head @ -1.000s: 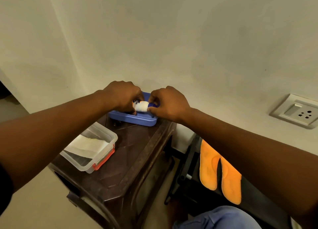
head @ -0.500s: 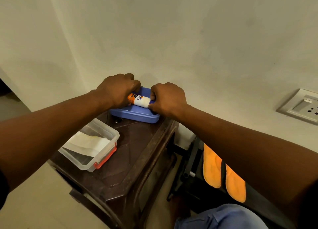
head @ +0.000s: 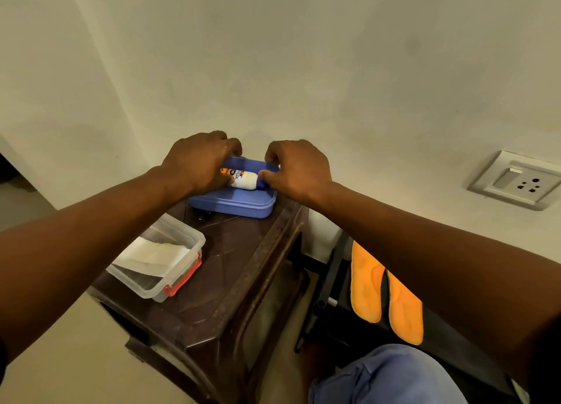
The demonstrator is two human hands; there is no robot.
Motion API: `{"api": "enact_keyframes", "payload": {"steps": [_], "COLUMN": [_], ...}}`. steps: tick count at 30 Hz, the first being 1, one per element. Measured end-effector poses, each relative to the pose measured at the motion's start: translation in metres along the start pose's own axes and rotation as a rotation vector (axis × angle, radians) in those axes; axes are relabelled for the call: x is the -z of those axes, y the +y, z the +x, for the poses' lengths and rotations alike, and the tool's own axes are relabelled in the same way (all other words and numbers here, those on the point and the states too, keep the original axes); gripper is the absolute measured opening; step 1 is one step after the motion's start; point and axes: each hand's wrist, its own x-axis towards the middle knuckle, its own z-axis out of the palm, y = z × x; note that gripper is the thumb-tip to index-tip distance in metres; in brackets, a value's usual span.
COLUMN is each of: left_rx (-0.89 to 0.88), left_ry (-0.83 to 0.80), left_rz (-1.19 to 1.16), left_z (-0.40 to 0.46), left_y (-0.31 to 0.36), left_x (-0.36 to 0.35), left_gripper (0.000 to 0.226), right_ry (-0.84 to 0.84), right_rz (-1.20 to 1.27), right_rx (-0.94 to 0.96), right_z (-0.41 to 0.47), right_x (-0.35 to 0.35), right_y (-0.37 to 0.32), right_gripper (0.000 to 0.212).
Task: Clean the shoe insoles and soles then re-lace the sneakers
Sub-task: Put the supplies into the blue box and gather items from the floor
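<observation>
A small white bottle (head: 243,179) with an orange label and a blue cap lies on its side over a blue plastic tray (head: 236,203) at the far end of a dark brown stool (head: 230,267). My left hand (head: 197,163) grips the bottle's labelled end. My right hand (head: 297,168) pinches its blue cap end. Two orange insoles (head: 385,294) lie side by side on a black rack at the lower right, under my right forearm. No sneakers are in view.
A clear plastic box (head: 170,264) with a red clip and a white cloth inside stands on the stool's left edge. A wall socket (head: 516,180) is at the right. The wall is close behind the stool. My knee in blue fabric (head: 385,376) is at the bottom.
Both hands have stayed on the bottle over the blue tray. More of the bottle's orange label shows between them now. The view has shifted slightly.
</observation>
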Motion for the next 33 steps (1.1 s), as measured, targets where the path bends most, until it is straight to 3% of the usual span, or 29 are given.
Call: {"api": "enact_keyframes", "payload": {"steps": [7,16,23,33], "left_rx": [0.033,-0.141,-0.291,-0.641], "left_ry": [0.052,0.109,0.015,-0.239], "left_rz": [-0.174,-0.316,-0.641,-0.705], "left_z": [-0.013,-0.035,-0.046,-0.107], "left_y": [0.063,0.183,0.327,0.587], "left_x": [0.040,0.082,0.085,0.028], "left_gripper": [0.036,0.025,0.015,0.013], "right_ry": [0.112,0.234,0.310,0.500], "right_rz": [0.077,0.121,0.129,0.052], "right_rx": [-0.076,-0.254,-0.439,-0.946], "right_z": [-0.038,-0.159,-0.299,-0.549], "right_x": [0.051,0.138,0.205,0.218], "right_y": [0.011,0.063,0.130,0.227], "right_gripper": [0.026,0.021,0.015,0.014]}}
